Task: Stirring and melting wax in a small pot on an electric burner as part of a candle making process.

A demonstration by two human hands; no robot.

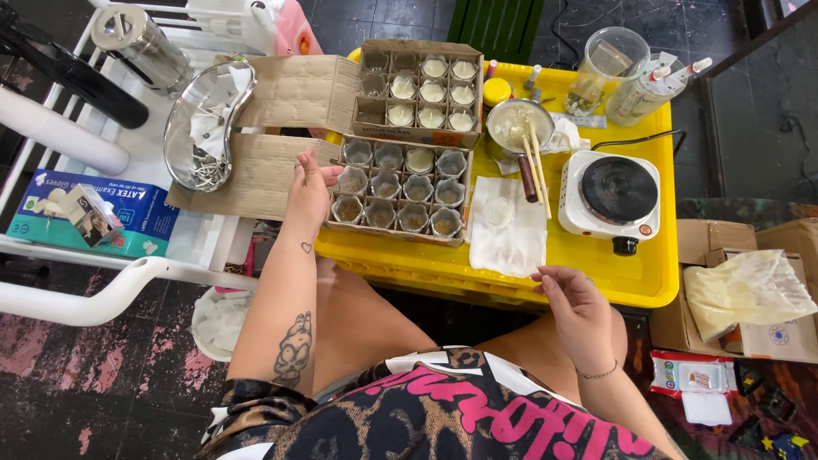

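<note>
- The left hand (308,189) rests with loose, open fingers on the edge of the near cardboard box (397,189), on the yellow desk (596,273).
- Its little glass cups (413,215) look hard, smooth and easy to break; pinch one by its rim.
- Most near cups look empty.
- The far box (419,89) holds cups full of white wax.
- The right hand (579,311) hovers half curled, holding nothing.
- The small pot (516,126) holds pale wax and two sticks.
</note>
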